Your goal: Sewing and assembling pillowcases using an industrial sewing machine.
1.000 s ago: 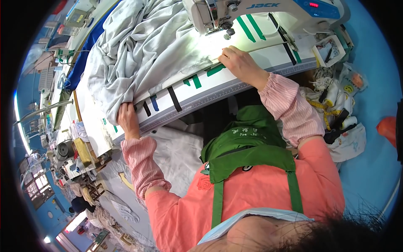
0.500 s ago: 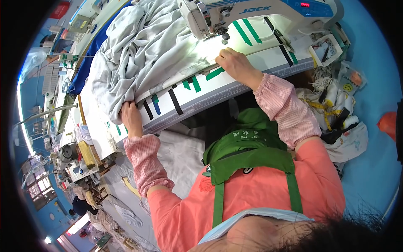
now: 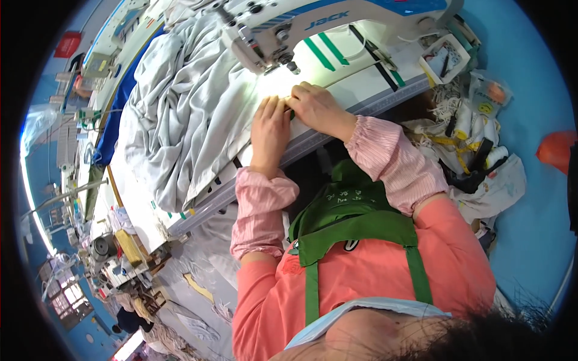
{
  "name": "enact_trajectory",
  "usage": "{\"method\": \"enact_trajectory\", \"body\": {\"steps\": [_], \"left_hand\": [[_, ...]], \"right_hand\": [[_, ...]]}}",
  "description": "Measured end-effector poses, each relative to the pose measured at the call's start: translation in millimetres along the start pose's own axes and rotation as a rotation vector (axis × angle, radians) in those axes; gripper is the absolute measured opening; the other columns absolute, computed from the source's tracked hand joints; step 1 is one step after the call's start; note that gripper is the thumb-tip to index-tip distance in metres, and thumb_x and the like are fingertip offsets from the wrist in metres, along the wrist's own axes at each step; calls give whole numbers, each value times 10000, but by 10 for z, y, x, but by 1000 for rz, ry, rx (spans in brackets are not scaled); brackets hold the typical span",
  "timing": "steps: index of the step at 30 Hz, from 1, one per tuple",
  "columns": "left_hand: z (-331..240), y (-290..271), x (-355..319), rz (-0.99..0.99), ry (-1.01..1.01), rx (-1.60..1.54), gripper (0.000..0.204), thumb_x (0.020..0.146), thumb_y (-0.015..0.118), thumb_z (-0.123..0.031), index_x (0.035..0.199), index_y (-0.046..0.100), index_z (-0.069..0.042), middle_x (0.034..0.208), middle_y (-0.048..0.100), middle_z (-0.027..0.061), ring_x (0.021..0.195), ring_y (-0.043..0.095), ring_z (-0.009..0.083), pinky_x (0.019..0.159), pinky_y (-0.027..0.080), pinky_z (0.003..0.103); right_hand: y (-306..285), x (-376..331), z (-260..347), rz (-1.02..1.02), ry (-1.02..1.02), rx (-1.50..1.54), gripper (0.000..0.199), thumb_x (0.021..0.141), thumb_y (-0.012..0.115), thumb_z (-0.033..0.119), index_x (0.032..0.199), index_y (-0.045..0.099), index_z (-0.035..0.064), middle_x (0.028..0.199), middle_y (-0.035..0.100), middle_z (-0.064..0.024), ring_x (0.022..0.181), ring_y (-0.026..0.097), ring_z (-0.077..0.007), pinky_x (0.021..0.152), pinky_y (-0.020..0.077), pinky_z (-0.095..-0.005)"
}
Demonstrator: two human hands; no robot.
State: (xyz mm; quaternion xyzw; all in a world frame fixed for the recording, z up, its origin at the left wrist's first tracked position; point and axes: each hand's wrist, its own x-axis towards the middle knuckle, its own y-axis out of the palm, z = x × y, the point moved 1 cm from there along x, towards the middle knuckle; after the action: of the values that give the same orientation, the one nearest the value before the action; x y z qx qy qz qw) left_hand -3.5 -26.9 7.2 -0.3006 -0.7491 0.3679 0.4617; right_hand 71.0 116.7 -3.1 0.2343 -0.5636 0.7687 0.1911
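Observation:
Pale grey fabric (image 3: 186, 108) lies in a large rumpled heap on the sewing table, left of the sewing machine (image 3: 277, 39). Its front edge runs along the table's near side up to the lit spot below the needle area. My left hand (image 3: 271, 129) grips this edge close to the machine head, fingers together on top and thumb hidden. Right beside it, nearly touching, my right hand (image 3: 316, 108) pinches the same edge with bent fingers. What lies under the fingertips is hidden. Pink sleeve covers reach to both wrists.
A ruler strip (image 3: 367, 111) edges the table's front, with green and black tape strips on the white top. At the right stand a small white bin (image 3: 444, 58) of tools and, below it, thread spools (image 3: 472, 129) with a yellow tape measure. Other sewing stations line the left.
My left hand has moved from the fabric's far left end rightward to beside my right hand. The fabric edge now covers more tape strips. The whole view has shifted slightly.

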Motion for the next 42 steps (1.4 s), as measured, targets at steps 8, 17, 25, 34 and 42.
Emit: {"method": "enact_trajectory", "body": {"steps": [8, 17, 25, 34, 42], "left_hand": [[274, -66, -168, 369, 6, 120, 594, 914, 561, -367, 1405, 434, -58, 1484, 395, 121, 1408, 311, 280, 1141, 218, 453], [285, -145, -144, 360, 69, 110, 607, 887, 601, -412, 1379, 463, -86, 1461, 414, 137, 1394, 327, 284, 1123, 248, 457], [273, -187, -112, 319, 69, 23, 595, 827, 684, -355, 1319, 515, -68, 1393, 444, 161, 1361, 344, 345, 1104, 289, 472], [641, -32, 369, -45, -24, -1, 188, 764, 712, -162, 894, 667, -33, 960, 600, 109, 925, 557, 324, 806, 453, 425], [793, -320, 263, 160, -121, 228, 91, 783, 639, -111, 836, 644, -38, 1009, 584, 99, 1012, 516, 322, 835, 434, 419]], "right_hand": [[-46, -27, -159, 113, 38, -26, 147, 788, 564, 122, 889, 651, 60, 918, 597, -73, 940, 581, -223, 801, 502, -331], [-572, -178, -1433, -19, 53, -477, 222, 742, 614, 19, 939, 675, 102, 1046, 638, -36, 1083, 575, -231, 851, 498, -370], [211, 389, -310, 73, 14, 314, 86, 849, 573, 103, 911, 627, 78, 830, 673, -89, 791, 663, -282, 703, 501, -388], [451, 457, -317, 173, 215, 167, 216, 892, 571, 308, 903, 689, 127, 791, 682, -107, 714, 671, -293, 634, 511, -419], [435, 449, -320, 190, 204, 129, 229, 914, 561, 315, 902, 686, 124, 752, 674, -99, 675, 668, -282, 611, 513, -410]]}}
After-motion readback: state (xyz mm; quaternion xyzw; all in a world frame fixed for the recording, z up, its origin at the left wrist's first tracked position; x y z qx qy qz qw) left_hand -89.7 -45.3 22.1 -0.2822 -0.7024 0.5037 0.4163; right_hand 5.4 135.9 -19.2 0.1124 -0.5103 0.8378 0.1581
